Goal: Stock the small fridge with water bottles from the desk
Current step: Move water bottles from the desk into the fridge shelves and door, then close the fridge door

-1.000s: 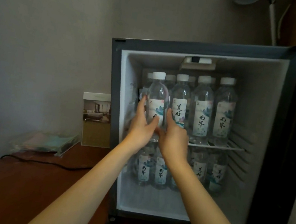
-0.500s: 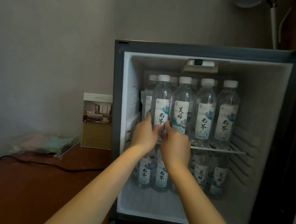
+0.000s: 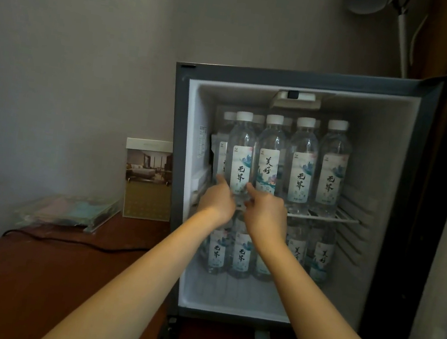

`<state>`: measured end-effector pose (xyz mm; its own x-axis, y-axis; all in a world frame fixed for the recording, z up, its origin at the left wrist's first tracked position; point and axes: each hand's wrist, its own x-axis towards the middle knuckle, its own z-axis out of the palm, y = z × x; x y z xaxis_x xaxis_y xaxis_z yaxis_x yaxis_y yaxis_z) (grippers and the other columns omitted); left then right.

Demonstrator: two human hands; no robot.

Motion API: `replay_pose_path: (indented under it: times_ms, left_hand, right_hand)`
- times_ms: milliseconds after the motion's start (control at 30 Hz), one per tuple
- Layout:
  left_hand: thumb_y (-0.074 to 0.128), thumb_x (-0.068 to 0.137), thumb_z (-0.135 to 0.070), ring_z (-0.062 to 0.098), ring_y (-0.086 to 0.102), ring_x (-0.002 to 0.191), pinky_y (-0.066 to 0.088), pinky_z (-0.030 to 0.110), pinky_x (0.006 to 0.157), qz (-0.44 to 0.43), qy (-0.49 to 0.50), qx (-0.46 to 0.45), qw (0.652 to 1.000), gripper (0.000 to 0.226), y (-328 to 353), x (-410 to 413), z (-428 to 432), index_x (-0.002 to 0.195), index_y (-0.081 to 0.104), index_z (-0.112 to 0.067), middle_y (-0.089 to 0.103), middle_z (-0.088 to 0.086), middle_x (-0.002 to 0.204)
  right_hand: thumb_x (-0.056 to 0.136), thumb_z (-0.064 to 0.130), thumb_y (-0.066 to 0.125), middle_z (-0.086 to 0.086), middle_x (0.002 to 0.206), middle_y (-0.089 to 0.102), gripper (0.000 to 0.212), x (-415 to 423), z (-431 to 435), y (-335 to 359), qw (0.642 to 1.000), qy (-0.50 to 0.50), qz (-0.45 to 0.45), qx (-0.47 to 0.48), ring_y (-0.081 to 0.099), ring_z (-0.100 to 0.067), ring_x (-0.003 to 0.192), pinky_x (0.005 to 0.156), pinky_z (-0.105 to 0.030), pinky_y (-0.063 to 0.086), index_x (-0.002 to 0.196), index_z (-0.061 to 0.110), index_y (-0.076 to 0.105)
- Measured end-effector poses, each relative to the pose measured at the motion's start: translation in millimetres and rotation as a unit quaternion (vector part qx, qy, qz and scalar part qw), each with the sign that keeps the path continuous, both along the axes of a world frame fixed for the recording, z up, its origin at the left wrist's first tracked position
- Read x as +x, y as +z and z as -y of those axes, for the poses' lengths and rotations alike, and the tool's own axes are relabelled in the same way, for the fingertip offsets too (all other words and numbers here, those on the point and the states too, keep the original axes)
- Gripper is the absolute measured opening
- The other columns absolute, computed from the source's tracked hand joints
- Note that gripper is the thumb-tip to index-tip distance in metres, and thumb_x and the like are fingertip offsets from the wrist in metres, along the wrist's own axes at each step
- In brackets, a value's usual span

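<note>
The small fridge (image 3: 172,162) stands open on the brown desk (image 3: 30,286). Several clear water bottles with white caps fill its upper wire shelf (image 3: 347,220), and more bottles (image 3: 241,254) stand on the floor below. The front-left bottle (image 3: 242,154) stands upright on the shelf. My left hand (image 3: 216,201) and my right hand (image 3: 266,213) flank its base, each with a fingertip resting against its lower sides. Neither hand wraps around it. No bottles show on the desk.
The fridge door (image 3: 446,198) swings out to the right. A standing photo card (image 3: 148,179) leans against the wall left of the fridge. A clear plastic folder (image 3: 69,211) and a black cable (image 3: 79,242) lie on the desk. A lamp stem (image 3: 403,36) rises behind.
The front-left bottle went from tilted in both hands to upright on the upper shelf. Both hands slid down to its base and loosened their hold.
</note>
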<state>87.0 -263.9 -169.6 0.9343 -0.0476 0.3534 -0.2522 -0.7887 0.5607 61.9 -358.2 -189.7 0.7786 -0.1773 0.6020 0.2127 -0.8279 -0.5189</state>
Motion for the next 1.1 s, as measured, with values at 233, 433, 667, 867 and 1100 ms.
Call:
replay_pose_path:
  times_ms: [233,433,667,867,1100]
  left_hand:
    - [0.042,0.095,-0.007,0.007,0.049,0.097,0.039,0.014,0.075,0.095,-0.069,-0.084,0.990,0.062,-26,-41,6,0.149,0.013,-0.015,0.028,0.005,0.150]
    - [0.050,0.091,-0.004,0.020,0.043,0.127,0.035,0.025,0.101,0.117,-0.110,-0.121,0.980,0.047,-47,-74,4,0.136,0.043,-0.014,0.041,0.006,0.140]
    - [0.048,0.091,-0.001,0.010,0.054,0.097,0.040,0.016,0.083,0.085,-0.168,-0.149,0.971,0.026,-73,-133,19,0.111,0.061,-0.012,0.054,0.002,0.112]
    - [0.050,0.091,-0.001,0.000,0.053,0.085,0.040,0.008,0.073,0.113,-0.228,-0.193,0.948,0.025,-83,-196,67,0.096,0.062,-0.022,0.053,-0.009,0.097]
    - [0.053,0.089,0.001,-0.002,0.056,0.084,0.043,0.006,0.075,0.184,-0.331,-0.256,0.889,0.022,-58,-268,148,0.093,0.065,-0.017,0.059,-0.006,0.094]
  right_hand:
    - [0.086,0.002,0.050,-0.017,0.101,0.070,0.043,-31,24,2,0.999,-0.010,0.020,0.023,0.065,-0.033,0.086,0.072,-0.032,0.053,0.127,0.017,0.058]
    - [0.087,0.008,0.053,-0.016,0.105,0.071,0.033,-77,49,-5,0.998,-0.034,0.032,0.047,0.063,-0.034,0.099,0.083,-0.039,0.052,0.117,0.013,0.066]
    - [0.089,0.018,0.059,-0.006,0.109,0.071,0.025,-150,79,-30,0.994,-0.049,0.050,0.084,0.064,-0.020,0.105,0.094,-0.029,0.048,0.112,0.012,0.069]
    - [0.087,0.011,0.061,-0.007,0.089,0.074,0.019,-239,127,-39,0.968,-0.110,0.213,0.068,0.070,-0.020,0.084,0.079,-0.032,0.054,0.103,0.010,0.072]
    - [0.085,0.005,0.058,-0.012,0.079,0.070,0.015,-335,197,-21,0.855,-0.258,0.451,-0.008,0.062,-0.024,0.070,0.070,-0.022,0.047,0.093,0.001,0.071]
